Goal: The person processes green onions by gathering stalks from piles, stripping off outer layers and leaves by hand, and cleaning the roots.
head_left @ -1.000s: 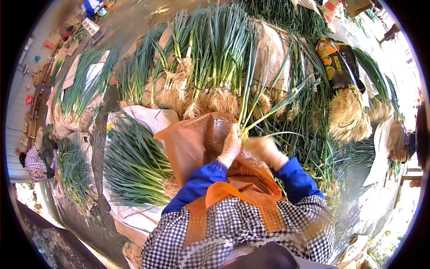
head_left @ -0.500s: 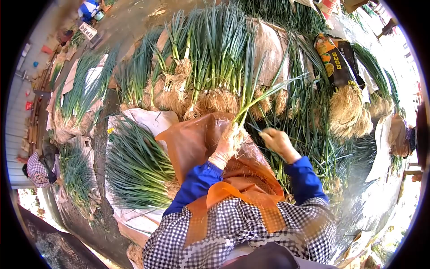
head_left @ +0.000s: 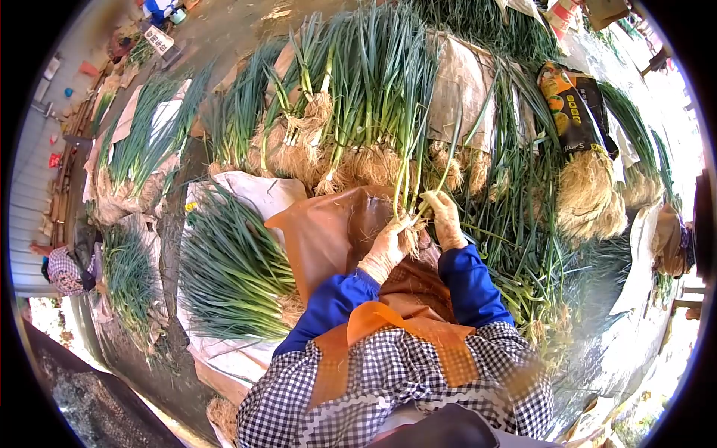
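Observation:
My left hand (head_left: 390, 245) is closed around the lower ends of a few green onions (head_left: 405, 183), held upright over my lap. Their stringy pale roots (head_left: 409, 243) hang out beside the fingers. Close by on the right, the fingers of my right hand (head_left: 445, 218) pinch a thin green onion stalk (head_left: 450, 168) that leans up and to the right. Its base meets the others near my left fingertips. A brown-orange plastic apron (head_left: 328, 231) spreads beneath both hands.
A pile of green onions (head_left: 235, 269) lies on sheeting to the left. Rows of rooted onions (head_left: 366, 104) lie ahead. Loose leafy onions (head_left: 515, 231) cover the right side, near a black and orange printed bag (head_left: 571, 108). Another person (head_left: 71, 269) is at far left.
My right hand has moved left and up, from apart to beside my left hand, and now grips a stalk. The held onions have swung from leaning right to more upright.

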Tool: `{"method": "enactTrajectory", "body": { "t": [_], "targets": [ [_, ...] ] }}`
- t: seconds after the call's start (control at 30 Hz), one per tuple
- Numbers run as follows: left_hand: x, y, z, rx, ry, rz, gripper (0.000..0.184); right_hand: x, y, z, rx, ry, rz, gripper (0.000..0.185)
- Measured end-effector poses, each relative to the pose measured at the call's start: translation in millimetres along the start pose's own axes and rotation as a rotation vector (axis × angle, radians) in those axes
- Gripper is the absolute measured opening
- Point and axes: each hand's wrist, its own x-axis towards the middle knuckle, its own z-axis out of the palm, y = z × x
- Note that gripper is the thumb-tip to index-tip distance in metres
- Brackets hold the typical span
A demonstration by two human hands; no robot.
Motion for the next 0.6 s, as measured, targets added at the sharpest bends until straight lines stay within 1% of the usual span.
{"method": "enactTrajectory", "body": {
  "t": [0.07,0.1,0.13,0.2,0.27,0.3,0.33,0.4,0.43,0.47,0.5,0.53,0.6],
  "targets": [
    [-2.2,-1.4,6.6,0.092,-0.015,0.092,0.015,0.5,3.9,-7.0,0.008,0.087,-0.049,0.017],
    [-5.8,-2.5,14.2,0.093,-0.016,0.106,0.011,9.0,12.2,-13.6,-0.303,0.220,-0.104,0.018],
    [-4.4,-4.3,13.2,0.091,-0.019,0.106,0.011,0.4,-6.2,-4.0,-0.743,0.367,-0.225,0.022],
    [-3.1,-7.1,11.9,0.030,-0.135,0.136,0.009,-10.0,-34.1,11.3,-1.044,0.441,-0.467,0.026],
    [-2.8,-10.8,11.7,0.010,-0.143,0.160,0.009,-2.0,-40.1,21.6,-1.156,0.385,-0.701,0.030],
    [-3.8,-12.6,13.0,0.043,-0.099,0.201,0.010,2.0,-42.2,23.2,-1.314,0.408,-0.746,0.033],
    [-3.4,-12.5,16.0,0.076,-0.058,0.246,0.011,6.7,-44.2,24.9,-1.312,0.407,-0.752,0.033],
    [-3.0,-14.9,12.7,0.100,-0.037,0.276,0.012,13.3,-47.6,30.1,-1.112,0.496,-0.902,0.036],
    [-0.2,-14.8,7.6,0.098,-0.064,0.279,0.012,8.1,-52.9,34.0,-1.121,0.342,-0.711,0.039],
    [2.6,-14.9,2.2,0.099,-0.090,0.279,0.012,10.2,-47.9,36.6,-1.164,0.182,-0.565,0.045],
    [7.4,-18.4,2.0,0.092,-0.101,0.341,0.020,13.5,-45.5,37.8,-1.285,0.079,-0.454,0.048],
    [9.3,-19.3,-1.1,0.092,-0.101,0.341,0.020,17.2,-43.7,37.9,-1.401,-0.025,-0.338,0.052],
    [10.0,-19.4,-4.5,0.169,-0.049,0.312,0.026,22.9,-39.8,36.3,-1.346,-0.033,-0.308,0.054]
  ]
}}
